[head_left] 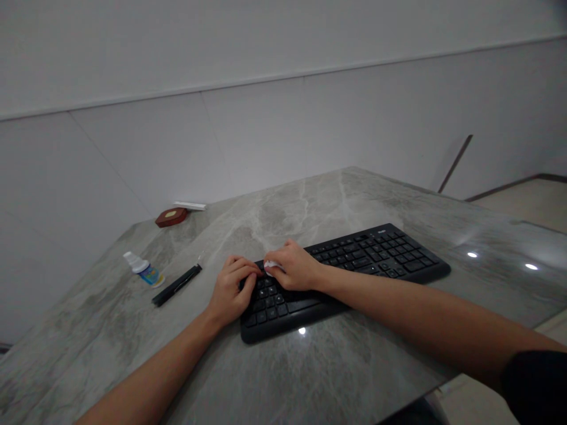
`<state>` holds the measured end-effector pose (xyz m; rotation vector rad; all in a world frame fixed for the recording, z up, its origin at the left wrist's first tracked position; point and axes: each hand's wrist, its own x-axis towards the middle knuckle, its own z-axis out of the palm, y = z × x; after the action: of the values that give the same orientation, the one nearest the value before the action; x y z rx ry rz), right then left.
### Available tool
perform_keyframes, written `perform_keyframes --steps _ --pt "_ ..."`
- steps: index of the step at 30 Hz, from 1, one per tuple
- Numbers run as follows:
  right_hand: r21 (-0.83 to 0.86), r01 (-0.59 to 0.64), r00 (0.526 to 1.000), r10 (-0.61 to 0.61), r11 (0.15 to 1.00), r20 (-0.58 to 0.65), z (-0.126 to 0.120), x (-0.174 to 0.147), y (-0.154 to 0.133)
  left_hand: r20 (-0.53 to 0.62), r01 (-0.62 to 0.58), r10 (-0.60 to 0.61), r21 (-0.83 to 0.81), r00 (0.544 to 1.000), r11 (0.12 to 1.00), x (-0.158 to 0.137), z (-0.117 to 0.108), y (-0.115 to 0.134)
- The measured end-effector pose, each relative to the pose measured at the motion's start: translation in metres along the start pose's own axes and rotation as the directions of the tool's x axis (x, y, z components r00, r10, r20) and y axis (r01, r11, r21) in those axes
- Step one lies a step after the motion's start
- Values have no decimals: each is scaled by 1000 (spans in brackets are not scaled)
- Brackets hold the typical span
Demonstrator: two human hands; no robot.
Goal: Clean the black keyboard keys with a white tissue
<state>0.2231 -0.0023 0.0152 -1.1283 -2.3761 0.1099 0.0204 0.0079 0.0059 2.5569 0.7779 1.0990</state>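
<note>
A black full-size keyboard (354, 251) lies at a slant on the grey marbled table. My left hand (234, 289) grips its left end, thumb and bent fingers around the far left corner. Pinched in my right hand (292, 267) is a small crumpled white piece, like a tissue or wipe (273, 266), pressed on the upper left keys. Both hands nearly meet there, and my right forearm crosses over the keyboard's middle. Left of my left hand lies a slim black brush-like tool (177, 285). Beyond it a small spray bottle (145, 270) with white cap and blue label lies tilted.
Near the wall, a reddish-brown box (171, 217) sits beside a flat white item (190, 206) at the table's far left. The marbled tabletop (274, 218) meets a pale wall behind. Its right edge drops toward the floor.
</note>
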Motion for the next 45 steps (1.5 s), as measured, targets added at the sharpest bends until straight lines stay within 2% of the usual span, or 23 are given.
perform_keyframes --steps 3,8,14,20,27,31,36,42,45 --pt "-17 -24 999 24 1000 -35 1 1 1 0 1 -1 7 1000 1000 0 0 0" --pt "24 29 999 -30 999 14 2 2 1 -9 -9 9 15 1000 1000 0 0 0" --pt "-13 -87 994 86 996 -73 4 0 0 -4 -28 28 0 1000 1000 0 -1 2" --pt "24 -31 999 31 999 -37 3 0 1 10 -44 44 -5 999 999 0 0 4" --pt "15 -86 995 87 996 -55 3 0 1 59 -88 87 7 994 996 0 0 5" --pt "17 -52 999 52 998 -14 3 0 2 47 -77 76 6 996 997 -1 1 4" --pt "18 -106 993 106 994 -57 5 1 4 21 -58 58 10 998 998 -1 1 3" --pt "45 -2 1000 2 999 -1 3 1 1 5 -56 56 15 998 998 0 0 4" --pt "28 -14 1000 14 1000 -4 2 0 1 1 -44 44 17 999 999 0 0 4"
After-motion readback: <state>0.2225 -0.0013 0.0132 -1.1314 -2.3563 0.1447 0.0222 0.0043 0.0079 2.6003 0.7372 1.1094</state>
